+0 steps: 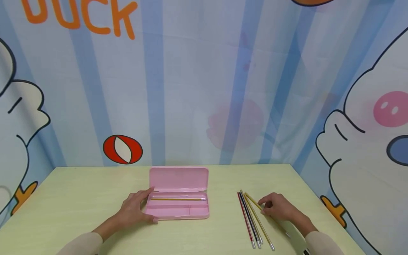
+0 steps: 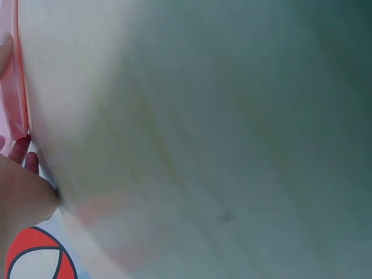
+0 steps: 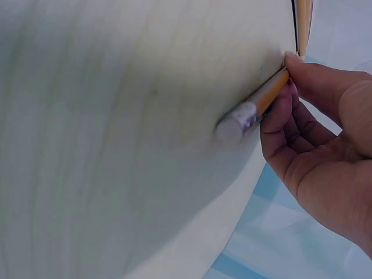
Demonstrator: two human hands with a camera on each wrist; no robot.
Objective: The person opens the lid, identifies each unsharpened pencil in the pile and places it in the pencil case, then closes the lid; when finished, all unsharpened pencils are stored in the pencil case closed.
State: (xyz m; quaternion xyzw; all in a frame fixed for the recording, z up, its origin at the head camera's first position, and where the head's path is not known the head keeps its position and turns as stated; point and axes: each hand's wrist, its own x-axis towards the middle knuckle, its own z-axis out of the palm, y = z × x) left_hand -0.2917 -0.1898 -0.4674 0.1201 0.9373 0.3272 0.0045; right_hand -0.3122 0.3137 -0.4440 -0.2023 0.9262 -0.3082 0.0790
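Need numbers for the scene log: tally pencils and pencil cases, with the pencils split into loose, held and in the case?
Loose pencils: 4
Held pencil: 1
Pencil in the case: 1
Pink pencil case: 1
Total: 7 (6 pencils, 1 case)
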